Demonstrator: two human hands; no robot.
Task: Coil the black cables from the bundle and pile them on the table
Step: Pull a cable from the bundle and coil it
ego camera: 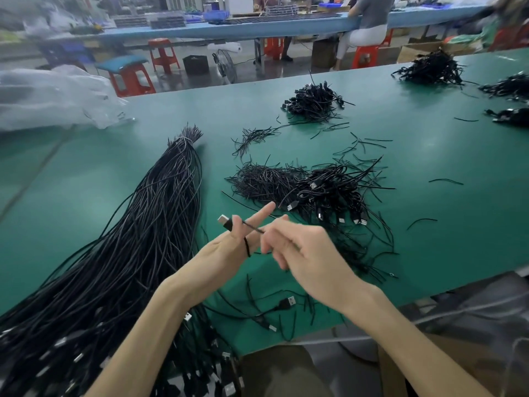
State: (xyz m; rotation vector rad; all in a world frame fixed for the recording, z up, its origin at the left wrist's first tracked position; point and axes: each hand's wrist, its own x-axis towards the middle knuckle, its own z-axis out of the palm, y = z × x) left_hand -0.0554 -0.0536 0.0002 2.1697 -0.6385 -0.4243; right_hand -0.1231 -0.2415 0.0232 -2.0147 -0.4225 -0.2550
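While the cable (252,228) is stretched between the two hands, the left fingers (264,212) are held straight and spread as a former. One black turn is seen round a finger lower down, and the USB plug (224,221) appears pinned at the thumb side, sticking out past the left hand (226,253). The right fingertips (267,239) are closed in a pinch on the cable just beside the left fingers; the rest of the right hand (309,253) is curled behind them.

Handling, as judged: the cable is thin, light and limp — no shape is kept unless tension is held. The jacket looks smooth, so slip through a light pinch is expected. The plug is the only rigid part and is best used as the anchor. The free run is best taken close to the former, turns snug but not tight.

Further out, the bundle (148,224) lies to the left on the green table (429,156), tied at its far end, plugs toward the near edge. The pile of coiled cables (329,190) sits just beyond the hands — tangled, so snagging is likely when a coil is added.
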